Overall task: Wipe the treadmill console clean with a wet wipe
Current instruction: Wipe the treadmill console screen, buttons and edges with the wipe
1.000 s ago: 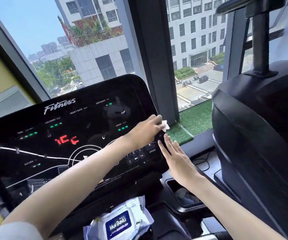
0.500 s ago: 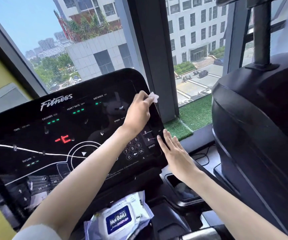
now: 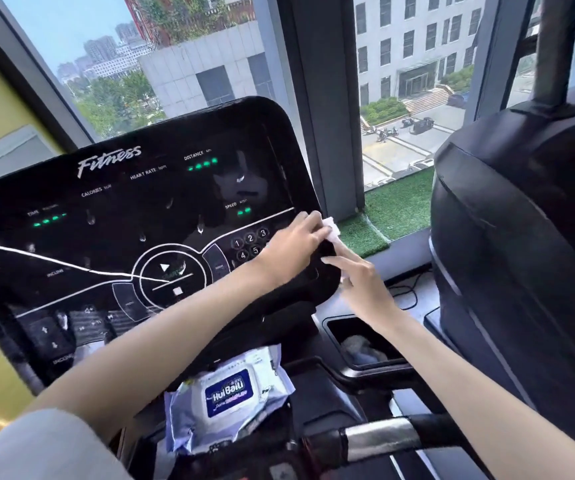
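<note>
The left hand [image 3: 293,245] grips the wet wipe [image 3: 332,229] against the treadmill console [image 3: 133,216] at its right edge (only a white corner shows past the curled fingers); the right hand [image 3: 365,287], fingers straight, touches that edge just below.

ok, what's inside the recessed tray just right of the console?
A crumpled pale wad, whitish-blue, lies in the tray. It may be a used wipe, but I cannot tell. The right forearm crosses the tray's far right corner and hides that part.

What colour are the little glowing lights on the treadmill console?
Green; the lights on the treadmill console show best in the head view.
</note>
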`<state>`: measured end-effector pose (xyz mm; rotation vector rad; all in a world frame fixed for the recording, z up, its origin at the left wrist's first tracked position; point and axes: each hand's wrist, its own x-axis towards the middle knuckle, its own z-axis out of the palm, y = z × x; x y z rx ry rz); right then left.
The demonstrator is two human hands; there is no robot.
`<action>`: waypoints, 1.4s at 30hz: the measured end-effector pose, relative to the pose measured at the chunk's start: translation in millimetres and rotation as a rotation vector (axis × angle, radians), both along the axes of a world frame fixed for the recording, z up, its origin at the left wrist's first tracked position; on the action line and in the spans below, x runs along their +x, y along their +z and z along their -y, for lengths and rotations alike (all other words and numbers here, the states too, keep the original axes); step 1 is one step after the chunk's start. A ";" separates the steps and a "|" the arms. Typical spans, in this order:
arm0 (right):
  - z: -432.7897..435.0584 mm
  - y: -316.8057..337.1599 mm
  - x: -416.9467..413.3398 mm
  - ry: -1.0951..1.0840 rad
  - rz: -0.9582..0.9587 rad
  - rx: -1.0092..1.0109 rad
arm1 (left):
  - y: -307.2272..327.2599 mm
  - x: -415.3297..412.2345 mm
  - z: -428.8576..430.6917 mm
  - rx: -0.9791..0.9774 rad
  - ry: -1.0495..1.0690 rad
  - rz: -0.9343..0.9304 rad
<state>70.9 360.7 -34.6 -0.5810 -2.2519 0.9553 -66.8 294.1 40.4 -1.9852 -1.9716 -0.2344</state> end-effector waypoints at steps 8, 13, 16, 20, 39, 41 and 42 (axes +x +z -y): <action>-10.4 4.0 8.3 -0.008 -0.093 -0.627 | 1.6 3.4 -9.7 0.099 0.155 0.074; -19.7 8.9 19.9 0.142 -0.195 -0.965 | -9.8 5.7 -3.7 -0.105 0.069 0.016; -22.2 7.5 20.6 0.213 -0.181 -0.974 | -1.5 -0.3 -17.3 0.253 0.232 0.172; -31.4 -4.6 17.6 0.221 -0.188 -0.996 | -28.9 22.8 0.3 -0.119 -0.005 -0.029; -36.9 -8.6 3.6 0.162 -0.219 -0.880 | -49.4 32.2 21.8 -0.295 0.051 -0.061; -37.8 -8.1 4.4 0.168 -0.208 -0.878 | -53.3 39.1 29.8 -0.443 0.074 -0.068; -38.0 -7.7 4.2 0.168 -0.209 -0.881 | -52.0 41.1 28.3 -0.446 0.121 -0.051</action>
